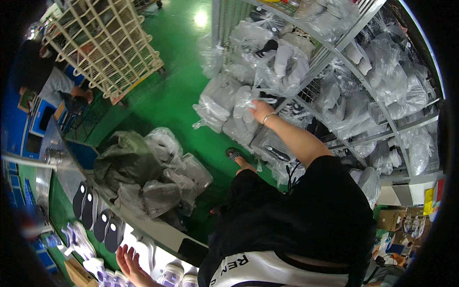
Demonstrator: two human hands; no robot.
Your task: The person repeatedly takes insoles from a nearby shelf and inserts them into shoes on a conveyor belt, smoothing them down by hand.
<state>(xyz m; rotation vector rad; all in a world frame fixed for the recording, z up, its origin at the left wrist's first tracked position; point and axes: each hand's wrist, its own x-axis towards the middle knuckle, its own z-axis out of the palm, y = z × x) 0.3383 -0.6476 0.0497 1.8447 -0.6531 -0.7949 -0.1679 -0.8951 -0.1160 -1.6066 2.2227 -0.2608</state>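
My right hand point(262, 111) reaches out to the far side, fingers closed on a clear plastic bag point(243, 107) of light grey soles or insoles. That bag rests against other filled bags heaped beside the metal rack. At the lower left, my left hand point(131, 268) has its fingers apart and holds nothing. It is over the workbench edge, close to white insoles point(144, 251) and a pair of black insoles point(114, 233). White and lilac shoes point(171, 275) sit just right of it, partly cut off by the picture's lower edge.
A metal rack point(330, 48) packed with bagged soles stands at the right. Filled bags and a dark green sack point(128, 160) lie on the green floor between bench and rack. A cream wire cage trolley point(107, 52) stands at the far left, with another person point(57, 81) seated beside it.
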